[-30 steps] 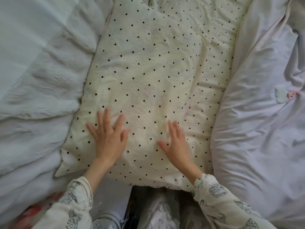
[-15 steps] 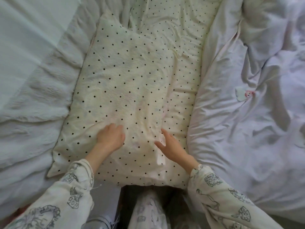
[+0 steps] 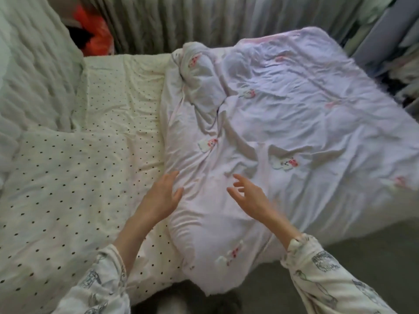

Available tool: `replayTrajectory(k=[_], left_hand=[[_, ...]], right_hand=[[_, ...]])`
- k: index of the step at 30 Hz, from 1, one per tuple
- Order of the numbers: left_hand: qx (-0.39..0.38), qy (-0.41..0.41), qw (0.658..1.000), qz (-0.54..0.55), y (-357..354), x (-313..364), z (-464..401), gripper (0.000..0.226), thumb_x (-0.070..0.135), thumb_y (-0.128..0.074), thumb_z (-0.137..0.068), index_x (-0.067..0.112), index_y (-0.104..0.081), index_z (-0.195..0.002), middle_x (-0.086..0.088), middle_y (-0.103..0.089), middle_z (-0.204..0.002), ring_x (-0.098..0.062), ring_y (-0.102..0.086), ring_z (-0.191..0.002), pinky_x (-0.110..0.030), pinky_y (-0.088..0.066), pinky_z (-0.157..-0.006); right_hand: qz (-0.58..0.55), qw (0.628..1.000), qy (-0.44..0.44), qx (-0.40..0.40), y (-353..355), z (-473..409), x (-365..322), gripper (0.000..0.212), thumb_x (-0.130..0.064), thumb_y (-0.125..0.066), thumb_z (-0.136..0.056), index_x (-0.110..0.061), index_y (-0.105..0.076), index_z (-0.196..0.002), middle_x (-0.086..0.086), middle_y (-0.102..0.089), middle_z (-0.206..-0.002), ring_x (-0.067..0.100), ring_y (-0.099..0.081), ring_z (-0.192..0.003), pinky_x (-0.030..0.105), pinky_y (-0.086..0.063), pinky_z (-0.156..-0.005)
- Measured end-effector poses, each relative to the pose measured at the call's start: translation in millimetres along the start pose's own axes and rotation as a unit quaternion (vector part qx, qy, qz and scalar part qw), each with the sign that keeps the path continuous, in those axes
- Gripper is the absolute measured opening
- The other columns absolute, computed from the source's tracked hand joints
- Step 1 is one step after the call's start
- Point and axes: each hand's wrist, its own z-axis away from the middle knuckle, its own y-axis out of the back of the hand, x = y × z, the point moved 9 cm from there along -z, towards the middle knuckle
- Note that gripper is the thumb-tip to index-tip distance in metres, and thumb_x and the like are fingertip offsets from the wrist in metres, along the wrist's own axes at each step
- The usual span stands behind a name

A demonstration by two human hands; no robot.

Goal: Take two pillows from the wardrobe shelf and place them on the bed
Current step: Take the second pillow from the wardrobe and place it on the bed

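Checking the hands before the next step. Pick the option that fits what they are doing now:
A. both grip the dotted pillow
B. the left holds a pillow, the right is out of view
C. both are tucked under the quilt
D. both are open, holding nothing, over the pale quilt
D: the left hand and the right hand both show spread, relaxed fingers with nothing in them, over the near edge of the pale quilt, beside the dotted pillow.

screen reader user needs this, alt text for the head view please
Two open hands, left and right, hover over a rumpled lilac duvet on a bed. A cream polka-dot pillow lies to the left; neither hand holds anything.
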Motion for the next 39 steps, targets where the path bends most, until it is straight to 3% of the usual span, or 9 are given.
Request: replayTrajectory(k=[5,9,14,17,19,23,25,33,39], left_hand=[[-0.013,-0.151,0.988,0.009,-62.4,175.3,-11.5,0.050,0.022,-0.053,-0.091,0.009,-0.038,-0.138,-0.014,-0.045,-0.140,-0.026,-0.041,-0.129,-0.027,-0.027,-0.103],[-0.064,-0.235,0.970,0.016,-121.2,297.3,-13.2,0.049,0.026,-0.051,-0.092,0.013,-0.038,-0.138,-0.012,-0.044,-0.140,-0.027,-0.043,-0.127,-0.030,-0.031,-0.102],[-0.128,-0.344,0.929,0.040,-190.3,443.3,-6.3,0.048,0.030,-0.050,-0.092,0.018,-0.039,-0.137,-0.009,-0.046,-0.140,-0.024,-0.043,-0.128,-0.036,-0.034,-0.105],[-0.146,-0.399,0.905,0.035,-225.7,521.9,-9.2,0.048,0.035,-0.047,-0.092,0.023,-0.037,-0.138,-0.005,-0.044,-0.141,-0.021,-0.043,-0.128,-0.031,-0.032,-0.102],[-0.153,-0.422,0.893,0.032,-246.3,567.0,-18.1,0.049,0.039,-0.045,-0.092,0.026,-0.036,-0.138,-0.003,-0.043,-0.142,-0.021,-0.045,-0.126,-0.031,-0.034,-0.100],[-0.169,-0.448,0.876,0.048,-285.2,650.4,-51.8,0.047,0.036,-0.048,-0.092,0.025,-0.038,-0.137,-0.004,-0.045,-0.140,-0.020,-0.047,-0.123,-0.023,-0.030,-0.093],[-0.175,-0.454,0.872,0.059,-301.2,691.7,-75.6,0.046,0.033,-0.050,-0.092,0.023,-0.040,-0.136,-0.006,-0.046,-0.139,-0.022,-0.047,-0.122,-0.023,-0.031,-0.093],[-0.198,-0.488,0.850,0.028,-372.3,841.4,-135.8,0.045,0.034,-0.048,-0.093,0.020,-0.042,-0.135,-0.007,-0.047,-0.138,-0.022,-0.046,-0.125,-0.026,-0.032,-0.098],[-0.224,-0.510,0.830,0.015,-445.9,946.0,-144.9,0.044,0.035,-0.048,-0.092,0.023,-0.042,-0.134,-0.007,-0.048,-0.137,-0.023,-0.047,-0.124,-0.027,-0.032,-0.097]], right_hand=[[-0.054,0.989,-0.046,0.129,147.4,61.9,90.4,0.048,-0.032,-0.054,-0.092,-0.018,-0.041,-0.135,0.009,-0.058,-0.125,0.021,-0.058,-0.109,0.034,-0.045,-0.092],[-0.101,0.965,-0.098,0.220,247.6,125.8,162.7,0.046,-0.033,-0.053,-0.092,-0.020,-0.043,-0.134,0.004,-0.058,-0.121,0.013,-0.055,-0.104,0.029,-0.043,-0.085],[-0.128,0.914,-0.146,0.357,358.3,203.0,230.9,0.042,-0.023,-0.056,-0.091,-0.017,-0.048,-0.131,0.005,-0.059,-0.113,0.020,-0.058,-0.104,0.033,-0.045,-0.091],[-0.149,0.883,-0.160,0.415,409.7,235.7,268.0,0.040,-0.019,-0.055,-0.092,-0.012,-0.048,-0.130,0.002,-0.057,-0.108,0.017,-0.058,-0.101,0.012,-0.043,-0.080],[-0.157,0.870,-0.169,0.436,441.5,247.3,292.3,0.041,-0.020,-0.054,-0.093,-0.011,-0.046,-0.131,0.003,-0.058,-0.111,0.012,-0.055,-0.098,0.001,-0.040,-0.069],[-0.155,0.851,-0.178,0.469,514.5,246.3,341.0,0.041,-0.024,-0.053,-0.093,-0.014,-0.046,-0.132,0.004,-0.058,-0.119,0.010,-0.053,-0.102,0.018,-0.039,-0.082],[-0.159,0.843,-0.177,0.483,551.5,236.6,366.9,0.041,-0.024,-0.053,-0.093,-0.015,-0.046,-0.132,0.005,-0.058,-0.121,0.009,-0.053,-0.101,0.019,-0.038,-0.083],[-0.174,0.813,-0.195,0.520,670.1,221.5,470.7,0.041,-0.031,-0.053,-0.092,-0.020,-0.046,-0.132,-0.003,-0.057,-0.114,0.007,-0.055,-0.098,0.005,-0.037,-0.069],[-0.184,0.785,-0.209,0.553,750.3,241.6,556.5,0.039,-0.029,-0.052,-0.093,-0.019,-0.048,-0.130,-0.004,-0.056,-0.112,0.008,-0.054,-0.101,0.021,-0.038,-0.082]])
